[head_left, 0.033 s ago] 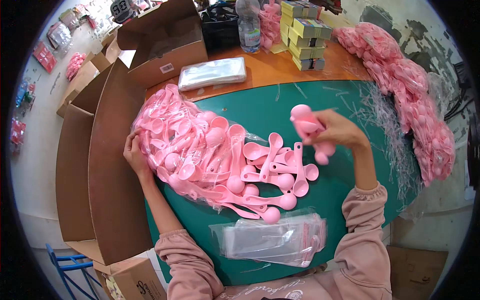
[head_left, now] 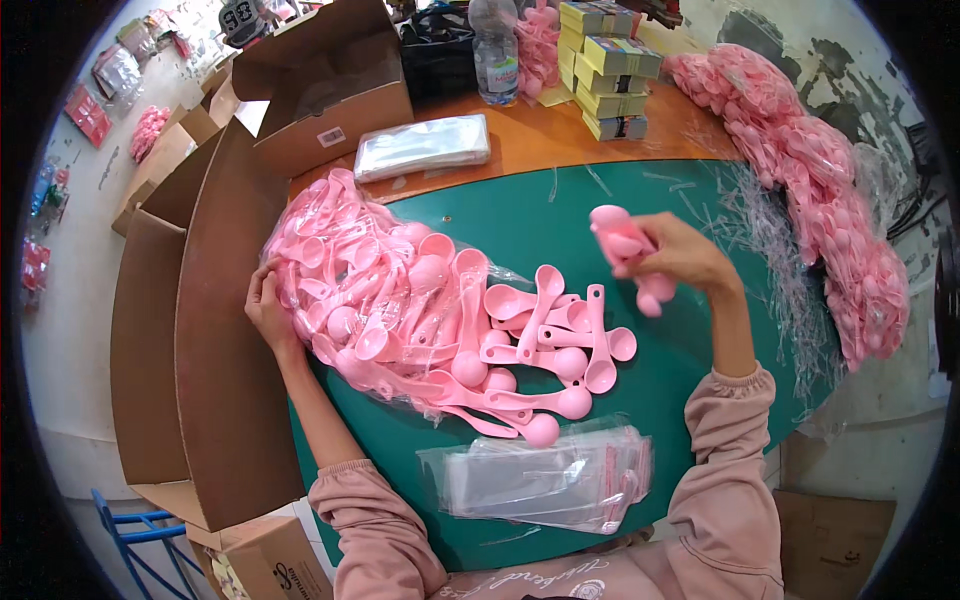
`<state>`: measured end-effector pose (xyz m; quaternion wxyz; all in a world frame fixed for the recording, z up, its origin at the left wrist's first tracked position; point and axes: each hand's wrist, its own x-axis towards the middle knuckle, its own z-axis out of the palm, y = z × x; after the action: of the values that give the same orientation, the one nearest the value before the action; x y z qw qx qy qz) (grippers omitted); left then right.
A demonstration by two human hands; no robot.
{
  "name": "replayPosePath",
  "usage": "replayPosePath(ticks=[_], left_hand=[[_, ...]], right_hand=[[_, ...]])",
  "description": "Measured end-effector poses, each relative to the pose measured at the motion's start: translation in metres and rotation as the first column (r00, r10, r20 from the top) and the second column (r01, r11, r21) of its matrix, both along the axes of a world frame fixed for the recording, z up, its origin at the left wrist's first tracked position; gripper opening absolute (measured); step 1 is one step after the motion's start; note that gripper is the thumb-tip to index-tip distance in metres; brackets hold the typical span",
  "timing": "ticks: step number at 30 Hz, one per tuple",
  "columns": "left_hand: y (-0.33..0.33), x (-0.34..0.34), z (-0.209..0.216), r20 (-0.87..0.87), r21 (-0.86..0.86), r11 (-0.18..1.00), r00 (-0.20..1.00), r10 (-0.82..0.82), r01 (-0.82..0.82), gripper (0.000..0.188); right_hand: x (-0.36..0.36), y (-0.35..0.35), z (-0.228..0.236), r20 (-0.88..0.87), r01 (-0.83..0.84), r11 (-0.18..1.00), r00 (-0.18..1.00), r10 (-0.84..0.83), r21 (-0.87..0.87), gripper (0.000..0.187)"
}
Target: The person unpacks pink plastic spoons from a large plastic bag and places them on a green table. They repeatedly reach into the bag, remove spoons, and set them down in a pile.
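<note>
Pink measuring spoons [head_left: 620, 240], a small bunch of them, are pinched in my right hand [head_left: 685, 253], raised over the right half of the green table top [head_left: 520, 222]. At the left, a clear plastic bag [head_left: 350, 290] full of the same spoons lies on its side. My left hand [head_left: 267, 308] has its fingers curled around the bag's left edge. From the bag's right end, loose pink spoons [head_left: 597, 340] spill onto the table. Nearest my body is a stack of flat clear plastic sleeves [head_left: 540, 480].
Cardboard boxes [head_left: 235, 330] border the table's left side. Along the back are a clear packet [head_left: 423, 147], a water bottle [head_left: 496, 55] and stacked yellow-edged bundles [head_left: 612, 85]. A long heap of bagged pink spoons [head_left: 800, 165] and plastic strands [head_left: 785, 270] line the right.
My right hand has shifted slightly right with the spoons, which are tilted a little differently. The left hand stays on the bag.
</note>
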<state>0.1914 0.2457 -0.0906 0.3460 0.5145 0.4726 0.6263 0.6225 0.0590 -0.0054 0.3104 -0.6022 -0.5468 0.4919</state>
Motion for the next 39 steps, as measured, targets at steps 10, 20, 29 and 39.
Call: replayPosePath(ticks=[10,20,29,39], left_hand=[[0.003,0.0,-0.001,-0.039,0.005,1.0,0.999,-0.007,0.007,0.021],[0.0,0.003,0.005,-0.005,0.022,1.0,1.0,0.004,-0.004,0.02],[-0.001,0.005,0.005,-0.012,0.011,1.0,1.0,0.01,-0.01,0.02],[-0.002,0.003,0.007,-0.022,-0.008,1.0,1.0,0.0,0.0,0.022]], right_hand=[[0.037,0.004,-0.023,0.452,0.377,0.867,0.743,-0.493,0.326,0.041],[0.05,-0.013,0.011,0.536,0.183,0.766,0.615,-0.578,0.617,0.041],[-0.064,-0.017,0.01,0.825,-0.246,0.964,0.52,0.223,-0.106,0.051],[-0.033,-0.003,0.016,0.558,-0.447,0.845,0.637,0.532,-0.294,0.024]])
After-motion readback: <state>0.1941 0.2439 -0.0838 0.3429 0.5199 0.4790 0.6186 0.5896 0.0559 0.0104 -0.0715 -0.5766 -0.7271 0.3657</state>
